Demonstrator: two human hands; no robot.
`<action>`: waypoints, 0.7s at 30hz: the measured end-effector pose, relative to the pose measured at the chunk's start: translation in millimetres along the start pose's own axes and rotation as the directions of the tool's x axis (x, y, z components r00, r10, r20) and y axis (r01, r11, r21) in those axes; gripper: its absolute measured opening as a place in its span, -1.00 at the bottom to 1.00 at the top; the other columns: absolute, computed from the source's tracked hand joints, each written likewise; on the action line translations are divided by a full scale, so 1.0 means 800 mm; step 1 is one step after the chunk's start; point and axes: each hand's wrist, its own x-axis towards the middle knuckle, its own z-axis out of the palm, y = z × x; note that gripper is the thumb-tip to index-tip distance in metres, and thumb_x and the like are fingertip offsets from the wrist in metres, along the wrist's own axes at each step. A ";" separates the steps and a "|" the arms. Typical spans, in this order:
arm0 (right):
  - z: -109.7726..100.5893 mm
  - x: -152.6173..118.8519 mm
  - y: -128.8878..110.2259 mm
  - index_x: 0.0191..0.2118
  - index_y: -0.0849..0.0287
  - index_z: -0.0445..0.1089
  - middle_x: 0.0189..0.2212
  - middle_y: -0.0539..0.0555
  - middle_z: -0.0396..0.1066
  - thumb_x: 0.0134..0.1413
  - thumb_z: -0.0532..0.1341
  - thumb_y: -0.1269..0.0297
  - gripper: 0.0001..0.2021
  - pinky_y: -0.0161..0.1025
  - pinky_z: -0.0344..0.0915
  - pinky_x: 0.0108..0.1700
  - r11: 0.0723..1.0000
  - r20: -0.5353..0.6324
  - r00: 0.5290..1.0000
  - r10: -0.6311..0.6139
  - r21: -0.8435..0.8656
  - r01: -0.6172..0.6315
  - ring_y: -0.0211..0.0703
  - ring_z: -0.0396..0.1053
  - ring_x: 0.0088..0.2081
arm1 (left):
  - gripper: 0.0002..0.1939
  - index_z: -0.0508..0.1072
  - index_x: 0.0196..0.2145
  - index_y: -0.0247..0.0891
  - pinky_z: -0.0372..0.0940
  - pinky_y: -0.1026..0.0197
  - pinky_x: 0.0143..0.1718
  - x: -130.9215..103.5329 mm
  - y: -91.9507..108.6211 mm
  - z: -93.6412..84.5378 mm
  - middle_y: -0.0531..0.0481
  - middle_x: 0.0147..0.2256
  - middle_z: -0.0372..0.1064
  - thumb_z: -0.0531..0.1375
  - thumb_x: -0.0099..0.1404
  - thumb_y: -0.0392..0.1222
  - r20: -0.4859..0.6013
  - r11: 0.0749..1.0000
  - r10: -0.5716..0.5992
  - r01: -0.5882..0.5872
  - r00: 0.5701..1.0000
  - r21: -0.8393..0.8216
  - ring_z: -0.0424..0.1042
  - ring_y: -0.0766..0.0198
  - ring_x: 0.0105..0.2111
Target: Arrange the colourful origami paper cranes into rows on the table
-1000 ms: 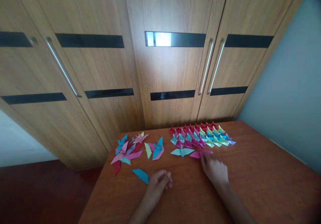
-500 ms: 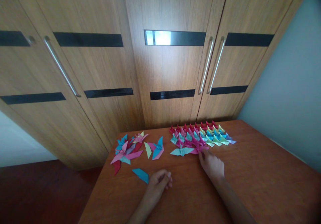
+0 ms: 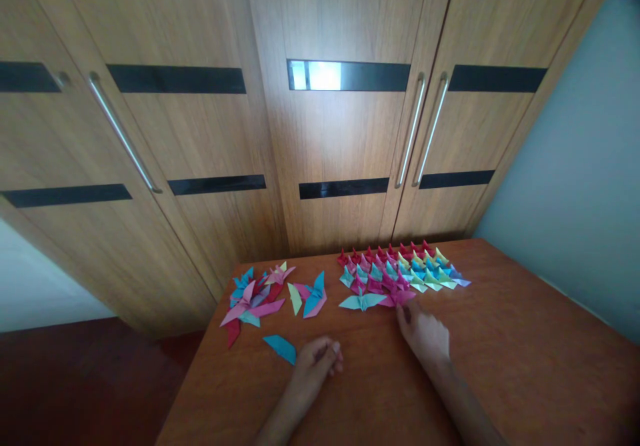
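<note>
Just in front of the rows, the fingertips of my right hand are closed at the near edge of a magenta paper crane, which lies on the table. A light-blue paper crane with spread wings sits to its left. My left hand rests on the table with its fingers curled in, and nothing shows in them. Close by its wrist side lies a flat blue folded crane. Behind my right hand, folded cranes stand in tight coloured rows of red, pink, blue, yellow and magenta.
A loose pile of folded cranes lies at the table's left edge. Between it and the rows are a blue-and-pink crane and a pale-yellow one. A wooden wardrobe stands behind the brown table.
My right hand has shifted very slightly toward me and to the right, its fingertips drawing a little back along the magenta crane. My left hand has hardly moved.
</note>
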 end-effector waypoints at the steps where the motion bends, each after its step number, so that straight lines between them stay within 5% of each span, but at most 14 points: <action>1: 0.000 -0.003 -0.002 -0.29 0.11 0.37 -0.41 0.09 0.50 0.23 -0.05 0.09 -0.69 -0.34 0.10 -0.48 1.000 0.006 1.000 -0.006 0.012 0.006 -0.11 0.46 -0.42 | -0.58 0.39 -0.50 -0.29 0.12 0.33 -0.52 0.000 0.001 -0.001 0.03 -0.58 0.35 0.09 0.19 0.15 -0.005 1.000 -0.001 0.001 1.000 -0.001 0.25 0.34 -0.58; 5: 0.008 -0.020 -0.019 -0.37 0.07 0.37 -0.45 0.02 0.49 0.22 -0.02 0.13 -0.72 -0.37 0.06 -0.49 0.992 0.044 0.996 -0.075 0.103 0.070 -0.17 0.45 -0.42 | -0.61 0.39 -0.46 -0.28 0.14 0.32 -0.50 0.003 0.007 -0.017 0.03 -0.52 0.37 0.08 0.21 0.13 -0.068 0.998 0.049 -0.046 0.996 0.042 0.27 0.33 -0.55; 10: 0.021 -0.039 -0.037 -0.44 0.08 0.34 -0.51 -0.03 0.46 0.21 0.00 0.19 -0.73 -0.37 0.00 -0.50 0.966 0.054 0.982 -0.178 0.202 0.164 -0.24 0.42 -0.45 | -0.72 0.42 -0.31 -0.22 0.20 0.27 -0.36 0.016 0.021 -0.063 0.03 -0.43 0.40 0.06 0.25 0.02 -0.264 0.926 0.201 -0.096 0.943 0.364 0.37 0.22 -0.40; 15: 0.027 -0.043 -0.036 -0.44 0.09 0.33 -0.50 -0.06 0.44 0.20 0.01 0.22 -0.75 -0.38 0.00 -0.48 0.949 0.029 0.979 -0.201 0.255 0.187 -0.27 0.40 -0.44 | -0.78 0.42 -0.24 -0.18 0.23 0.23 -0.24 0.041 0.032 -0.092 0.00 -0.31 0.44 0.07 0.24 -0.07 -0.282 0.736 0.236 0.018 0.930 0.676 0.42 0.18 -0.29; 21: 0.029 -0.043 -0.034 -0.43 0.09 0.34 -0.49 -0.05 0.45 0.20 0.01 0.23 -0.75 -0.37 0.00 -0.47 0.941 0.016 0.977 -0.213 0.272 0.201 -0.27 0.38 -0.45 | -0.75 0.41 -0.27 -0.20 0.22 0.21 -0.23 0.070 0.032 -0.076 -0.09 -0.19 0.37 0.11 0.21 0.00 -0.277 0.443 0.183 0.173 0.943 0.880 0.40 0.13 -0.20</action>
